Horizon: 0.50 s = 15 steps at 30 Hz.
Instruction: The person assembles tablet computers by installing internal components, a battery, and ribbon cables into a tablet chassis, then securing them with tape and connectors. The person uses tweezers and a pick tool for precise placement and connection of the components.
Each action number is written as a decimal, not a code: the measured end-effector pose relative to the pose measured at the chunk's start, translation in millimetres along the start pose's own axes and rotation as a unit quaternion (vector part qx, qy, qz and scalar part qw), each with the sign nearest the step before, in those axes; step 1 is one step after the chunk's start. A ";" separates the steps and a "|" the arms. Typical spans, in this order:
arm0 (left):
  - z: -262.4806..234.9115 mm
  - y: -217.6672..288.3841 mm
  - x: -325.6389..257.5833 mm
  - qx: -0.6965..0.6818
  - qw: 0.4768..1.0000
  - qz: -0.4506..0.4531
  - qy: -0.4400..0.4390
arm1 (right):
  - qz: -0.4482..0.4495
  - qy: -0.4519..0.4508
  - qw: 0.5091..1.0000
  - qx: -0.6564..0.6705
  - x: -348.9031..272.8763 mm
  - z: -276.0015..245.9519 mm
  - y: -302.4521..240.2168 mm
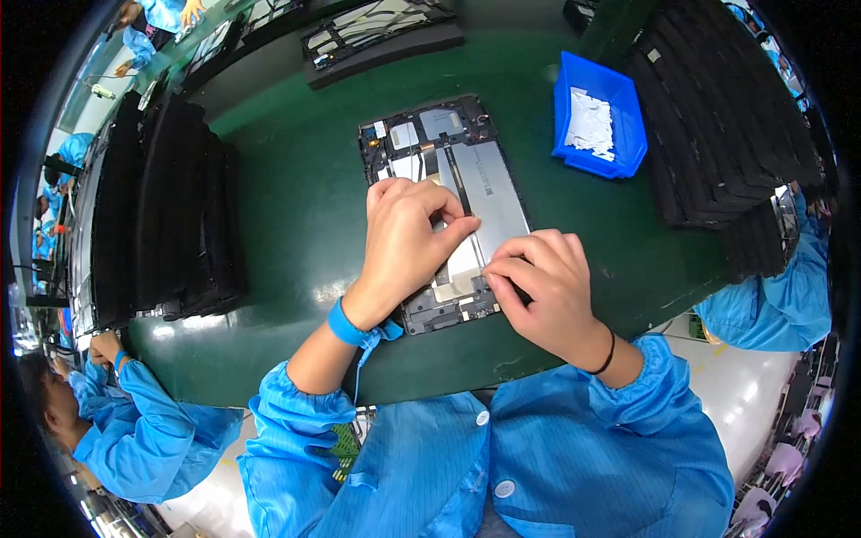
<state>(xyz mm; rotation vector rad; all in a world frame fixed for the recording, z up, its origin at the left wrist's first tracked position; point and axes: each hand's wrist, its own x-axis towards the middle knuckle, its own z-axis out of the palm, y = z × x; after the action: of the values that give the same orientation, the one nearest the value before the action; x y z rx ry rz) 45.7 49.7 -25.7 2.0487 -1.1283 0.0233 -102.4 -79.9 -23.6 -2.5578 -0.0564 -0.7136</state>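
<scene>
An opened tablet (493,184) lies on the green table, its inside facing up. Its black frame, a large silver battery plate and a dark ribbon cable down the middle are visible. My left hand (408,229) rests over the tablet's left side, thumb and forefinger pinched near the middle; what they hold is too small to make out. At the lower right part of the tablet, my right hand (547,278) is closed, its fingertips pressed together by the battery's lower edge. Whatever sits in that pinch is hidden. A blue wrist strap (345,325) circles my left wrist.
A blue bin (628,121) with white scraps stands at the back right. Black foam trays are stacked at the right (717,117) and left (184,206). Another opened device (381,40) lies on foam at the back. A co-worker in blue (143,430) sits at the left.
</scene>
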 end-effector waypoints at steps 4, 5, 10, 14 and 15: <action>-0.6 -0.5 0.0 0.000 1.000 -0.001 -0.003 | -0.004 0.002 1.000 -0.002 -0.3 0.8 -0.1; -0.5 -0.7 0.1 0.000 1.000 -0.001 -0.003 | -0.003 0.001 1.000 -0.004 -0.4 0.8 -0.2; -1.3 0.9 -0.1 0.004 1.000 -0.002 -0.003 | -0.006 -0.003 1.000 -0.011 -0.6 1.1 -0.3; -1.3 0.9 -0.2 0.005 1.000 -0.001 -0.001 | -0.007 -0.001 1.000 -0.011 -0.6 2.1 -0.3; -0.7 0.6 -0.2 0.005 1.000 0.000 -0.001 | -0.007 0.000 1.000 -0.009 -0.5 2.4 0.2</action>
<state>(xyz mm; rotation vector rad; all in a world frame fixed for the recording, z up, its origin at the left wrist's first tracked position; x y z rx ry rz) 45.5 50.1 -24.9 2.0578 -1.1320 0.0271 -101.8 -79.0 -25.7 -2.5766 -0.0675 -0.7225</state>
